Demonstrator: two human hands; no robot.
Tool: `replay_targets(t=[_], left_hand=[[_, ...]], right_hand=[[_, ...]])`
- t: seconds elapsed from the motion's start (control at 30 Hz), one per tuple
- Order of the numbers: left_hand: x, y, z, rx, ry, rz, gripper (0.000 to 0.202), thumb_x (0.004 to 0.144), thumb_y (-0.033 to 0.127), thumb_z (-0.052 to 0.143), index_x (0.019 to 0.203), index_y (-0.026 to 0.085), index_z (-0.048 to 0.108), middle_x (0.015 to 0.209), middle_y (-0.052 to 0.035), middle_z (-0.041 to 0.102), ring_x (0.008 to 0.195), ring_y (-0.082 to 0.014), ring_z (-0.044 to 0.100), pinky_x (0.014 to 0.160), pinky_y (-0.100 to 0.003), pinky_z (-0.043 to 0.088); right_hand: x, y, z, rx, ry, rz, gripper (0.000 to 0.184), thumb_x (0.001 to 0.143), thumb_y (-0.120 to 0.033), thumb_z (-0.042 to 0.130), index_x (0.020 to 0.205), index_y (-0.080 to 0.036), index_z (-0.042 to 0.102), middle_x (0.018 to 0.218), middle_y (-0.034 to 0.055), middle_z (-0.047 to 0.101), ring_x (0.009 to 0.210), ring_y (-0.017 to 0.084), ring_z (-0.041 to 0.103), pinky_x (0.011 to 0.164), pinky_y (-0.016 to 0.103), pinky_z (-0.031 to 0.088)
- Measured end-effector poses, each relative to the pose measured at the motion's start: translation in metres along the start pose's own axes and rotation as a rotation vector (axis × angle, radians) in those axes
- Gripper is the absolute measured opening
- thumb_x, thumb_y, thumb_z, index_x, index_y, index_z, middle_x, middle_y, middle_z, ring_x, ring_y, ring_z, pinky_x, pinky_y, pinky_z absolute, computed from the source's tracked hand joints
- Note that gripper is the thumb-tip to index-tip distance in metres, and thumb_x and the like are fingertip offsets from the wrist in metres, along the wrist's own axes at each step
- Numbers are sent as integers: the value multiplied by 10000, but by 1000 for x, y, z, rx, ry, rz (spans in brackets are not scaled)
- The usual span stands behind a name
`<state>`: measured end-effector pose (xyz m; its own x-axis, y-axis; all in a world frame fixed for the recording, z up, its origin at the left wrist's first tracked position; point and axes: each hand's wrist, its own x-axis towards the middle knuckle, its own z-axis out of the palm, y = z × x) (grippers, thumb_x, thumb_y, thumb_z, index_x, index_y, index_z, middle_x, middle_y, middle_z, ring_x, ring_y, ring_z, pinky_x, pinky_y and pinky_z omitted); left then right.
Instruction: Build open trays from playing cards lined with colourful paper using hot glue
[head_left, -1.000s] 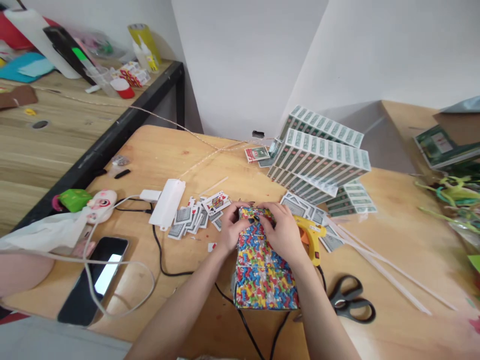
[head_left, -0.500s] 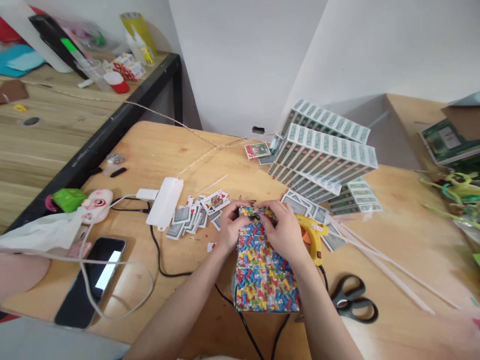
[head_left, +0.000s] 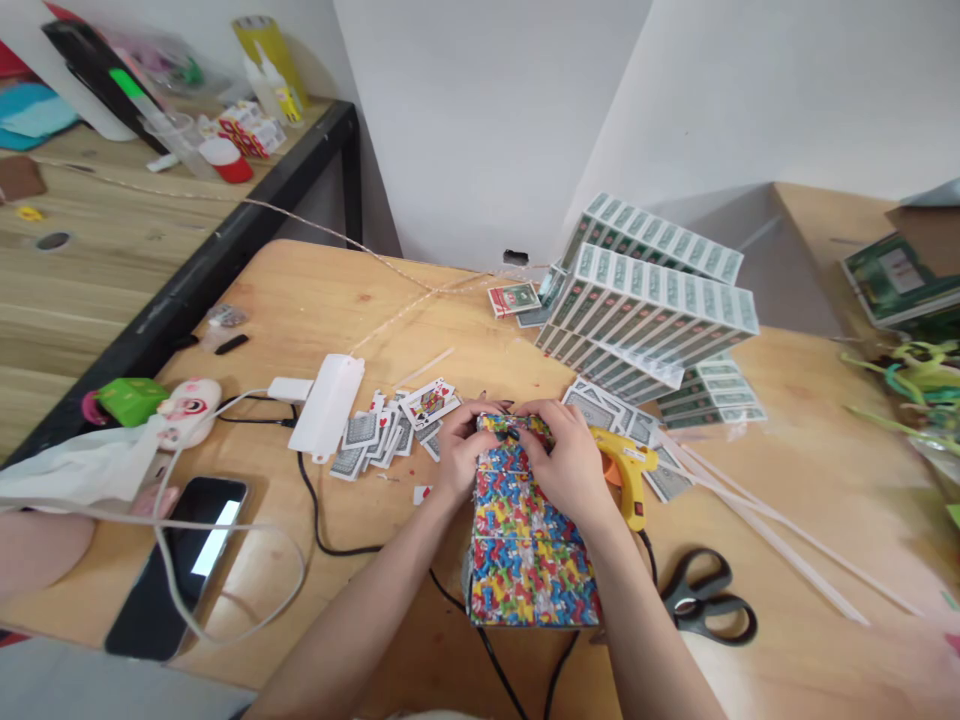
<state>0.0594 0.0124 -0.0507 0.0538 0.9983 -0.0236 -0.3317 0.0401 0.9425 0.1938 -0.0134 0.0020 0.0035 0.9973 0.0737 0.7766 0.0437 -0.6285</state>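
Note:
A box-shaped block point(head_left: 514, 575) covered in a red, blue and yellow pattern lies before me on the wooden table. At its far end, my left hand point(head_left: 460, 455) is closed around the left corner, thumb on top. My right hand point(head_left: 568, 462) grips the far right side, its thumb close to the other thumb; some fingers are hidden behind the block. A yellow hot glue gun point(head_left: 636, 480) lies just right of my right hand, partly covered by it. Loose playing cards point(head_left: 386, 432) are spread left of my left hand, and more cards point(head_left: 600, 405) lie beyond my right.
Stacked green-and-white card boxes point(head_left: 660, 310) stand at the back right. Black scissors point(head_left: 709, 600) and clear glue sticks point(head_left: 780, 540) lie to the right. On the left are a phone point(head_left: 176, 570), white cable and a white power strip point(head_left: 328, 405). Black cords run beneath the block.
Both hands keep the same hold on the patterned block. The view has shifted very slightly; nothing else has visibly moved.

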Motion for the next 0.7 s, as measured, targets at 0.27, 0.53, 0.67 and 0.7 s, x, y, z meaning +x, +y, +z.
replay_targets(t=[0.27,0.53,0.67,0.7], left_hand=[[0,3,2,-14,10,1,166,556,163,619,702,208,684,831,-18,708,922,-249,632,967,-416,387],[0,1,1,-9,19,10,150,564,179,631,704,204,679,845,-26,702,916,-249,629,935,-409,405],[1,0,1,-9,22,23,150,564,173,626,700,207,680,831,-18,703,904,-239,629,928,-396,408],[1,0,1,-8,24,24,154,562,171,623,700,208,681,832,-16,704,898,-236,628,918,-391,414]], right_hand=[[0,-1,0,4,-5,7,169,822,-223,504,949,-247,612,975,39,678,949,256,541,828,417,441],[0,-2,-1,9,1,1,174,821,-216,503,947,-249,618,963,44,678,939,252,549,813,411,449],[0,-2,-1,15,2,7,164,825,-221,502,943,-253,612,963,41,677,942,256,546,824,415,442],[0,-3,-1,16,1,10,161,826,-221,502,942,-252,610,963,40,676,944,256,545,829,415,440]])
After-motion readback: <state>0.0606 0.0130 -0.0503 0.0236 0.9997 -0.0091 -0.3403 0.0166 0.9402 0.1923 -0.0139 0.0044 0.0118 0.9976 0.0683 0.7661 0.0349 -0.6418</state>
